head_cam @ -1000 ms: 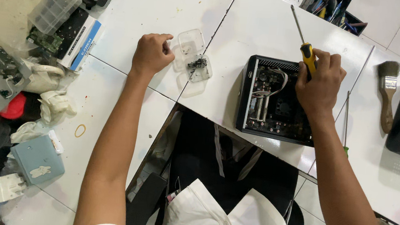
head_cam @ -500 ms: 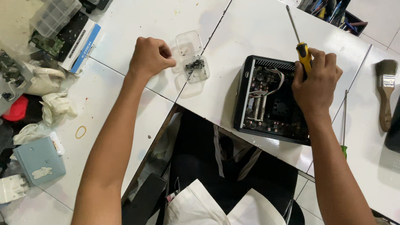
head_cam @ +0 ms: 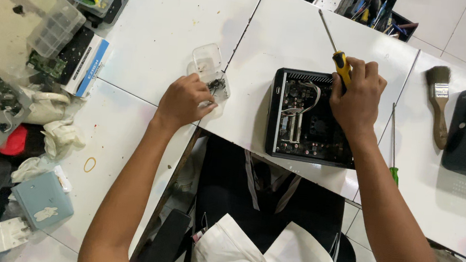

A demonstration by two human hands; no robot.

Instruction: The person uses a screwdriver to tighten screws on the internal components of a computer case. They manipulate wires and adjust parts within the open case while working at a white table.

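Small black computer case [head_cam: 310, 116] lies open on white surface [head_cam: 162, 35], boards exposed. Right hand [head_cam: 357, 97] clamped on yellow-handled screwdriver [head_cam: 338, 53] over case. Left hand [head_cam: 182, 99] pinching into clear screw container [head_cam: 211, 74]. Reassembly or stripping unfinished; lid off.

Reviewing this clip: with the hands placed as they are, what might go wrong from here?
1. The left hand reaches into a small clear container of screws lying across the seam between two tables; a nudge might tip it and spill them.
2. The right hand holds a yellow-handled screwdriver over the opened black computer case; a slip might scratch the exposed board or snag its cables.
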